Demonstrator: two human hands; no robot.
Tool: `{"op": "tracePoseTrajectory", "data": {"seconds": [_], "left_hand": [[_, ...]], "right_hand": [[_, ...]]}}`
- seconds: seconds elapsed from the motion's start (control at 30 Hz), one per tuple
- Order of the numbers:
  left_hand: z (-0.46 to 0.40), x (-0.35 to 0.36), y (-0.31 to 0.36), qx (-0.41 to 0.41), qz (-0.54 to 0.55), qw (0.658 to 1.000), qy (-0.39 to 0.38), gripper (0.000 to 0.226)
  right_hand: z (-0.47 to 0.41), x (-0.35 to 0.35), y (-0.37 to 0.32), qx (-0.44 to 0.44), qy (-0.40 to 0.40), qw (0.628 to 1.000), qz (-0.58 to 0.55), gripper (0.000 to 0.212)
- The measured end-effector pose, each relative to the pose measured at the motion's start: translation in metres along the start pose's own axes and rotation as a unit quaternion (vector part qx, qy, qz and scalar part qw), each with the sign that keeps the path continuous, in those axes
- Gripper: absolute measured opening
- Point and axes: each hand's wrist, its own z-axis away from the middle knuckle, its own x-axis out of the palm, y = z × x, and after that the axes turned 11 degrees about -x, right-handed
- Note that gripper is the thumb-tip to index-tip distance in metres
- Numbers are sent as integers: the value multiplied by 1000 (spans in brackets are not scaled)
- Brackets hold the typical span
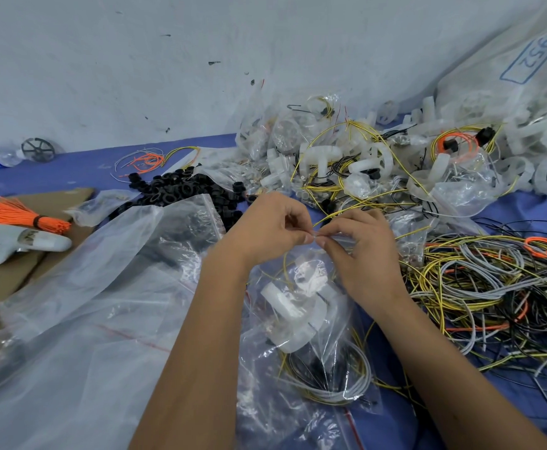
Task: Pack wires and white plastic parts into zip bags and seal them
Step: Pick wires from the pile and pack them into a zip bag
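Both hands meet at the mouth of 1 zip bag [301,319], which lies on the blue mat [80,167] directly below them, toward the viewer. The left hand [265,228] pinches the bag's top edge between thumb and curled fingers. The right hand [359,248] pinches the same edge just beside it, so the fingertips of the 2 hands nearly touch. Neither hand is open.

Inside the bag sits a white part [285,316] in the upper half, with a coil of wires [327,378], grey, black and yellow, at the bottom. A yellow wire [346,212] runs from the bag mouth out past the right hand, so the seal looks not yet closed along its whole length.

The bag should handle as light, thin and slippery film, floppy with no stiffness of its own. The white part is rigid and gives most of the weight. The wires are springy and likely to push back out. The zip strip at the mouth is the place to take hold, pinched flat and run sideways. That stray wire probably needs tucking in first, or the strip may not close.

Left of the bag lies a heap of empty bags [87,287]. Right of it is a tangle of loose wires [492,287], and beyond it a pile of white parts [541,141].
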Motion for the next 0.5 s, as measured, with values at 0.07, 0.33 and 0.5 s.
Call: {"op": "tracePoseTrajectory", "data": {"seconds": [0.07,0.33,0.5], "left_hand": [[0,2,0,-2,-4,1000,13,10],[-1,-6,-11,-30,-8,999,35,16],[2,-9,-13,-31,5,999,31,13]], "right_hand": [[0,0,1,6,-2,1000,7,6],[-1,1,4,31,6,999,14,8],[0,1,3,40,10,999,12,8]]}}
